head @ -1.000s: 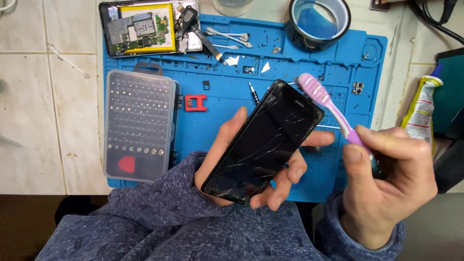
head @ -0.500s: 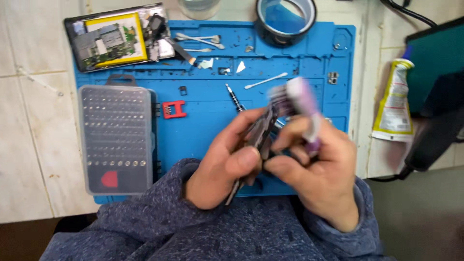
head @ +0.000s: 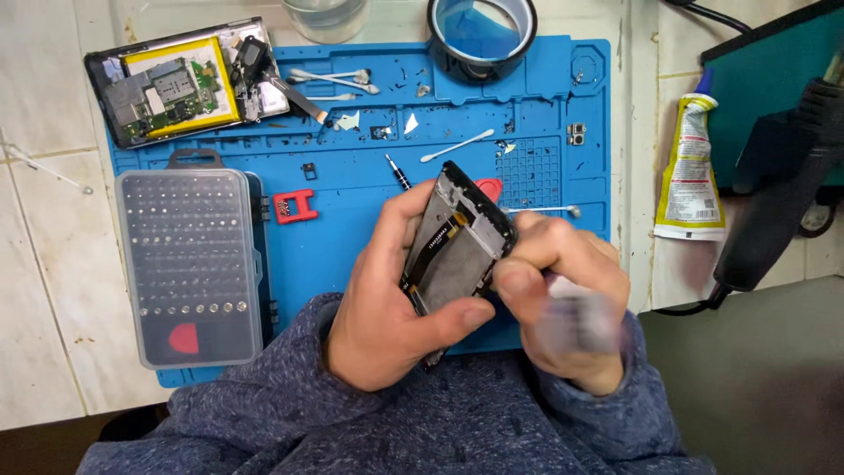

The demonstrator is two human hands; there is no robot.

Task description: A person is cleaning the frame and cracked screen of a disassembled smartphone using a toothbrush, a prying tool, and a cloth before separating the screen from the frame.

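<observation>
Head camera, looking down at a workbench. The left hand (head: 387, 299) grips a phone screen assembly (head: 457, 242), fingers wrapped around its left edge and thumb pressed on its lower right side. The assembly is tilted, inner side up, showing a dark frame and a flat ribbon cable. It is held above the lower middle of a blue repair mat (head: 352, 237). The right hand (head: 563, 290) is closed around a pale, motion-blurred object (head: 576, 321), which cannot be identified; its knuckles touch the assembly's right edge.

On the mat's left side lies a clear plastic screwdriver bit case (head: 189, 264), with a small red tool (head: 294, 207) just beside it. At the top left sits an opened phone body (head: 176, 84) with a yellow battery and green circuit board. Cotton swabs (head: 334, 79) lie near it. A roll of dark tape (head: 482, 35) stands at the mat's top edge. Right of the mat, on the tiled surface, lies a glue tube (head: 690, 171), and beyond it a black handheld tool (head: 782, 198). Grey-blue knit sleeves (head: 440, 422) fill the bottom.
</observation>
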